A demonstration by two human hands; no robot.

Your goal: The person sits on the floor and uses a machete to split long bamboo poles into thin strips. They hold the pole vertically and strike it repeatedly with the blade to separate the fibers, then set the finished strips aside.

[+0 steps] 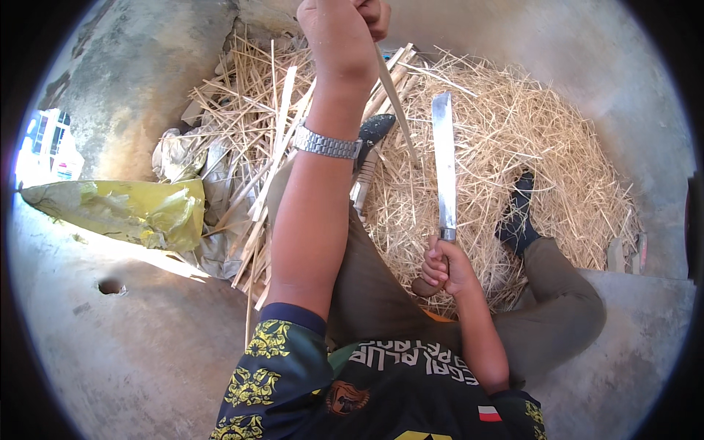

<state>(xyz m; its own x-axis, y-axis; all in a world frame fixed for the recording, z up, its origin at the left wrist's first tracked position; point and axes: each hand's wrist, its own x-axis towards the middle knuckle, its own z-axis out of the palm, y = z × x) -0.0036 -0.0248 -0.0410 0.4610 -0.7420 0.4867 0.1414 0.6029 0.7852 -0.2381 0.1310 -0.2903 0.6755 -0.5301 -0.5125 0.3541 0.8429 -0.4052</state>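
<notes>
My left hand (370,15) is raised at the top edge of the head view, partly cut off, its fingers curled round a long, thin bamboo strip (397,99). The strip slants down to the right, its lower end over the shavings. A metal-band watch (328,143) circles my left wrist. Nearer my body, my right hand (449,265) is closed round the brown wooden handle of a machete (444,165). Its broad, straight blade points up and away from me, apart from the strip.
Pale shavings (484,117) cover the floor between my legs. Split strips (253,235) lie heaped at the left, beside a yellow sack (158,213). My dark-socked feet (521,209) rest amid the shavings. A concrete wall (557,37) curves behind, and a hole (111,286) shows at left.
</notes>
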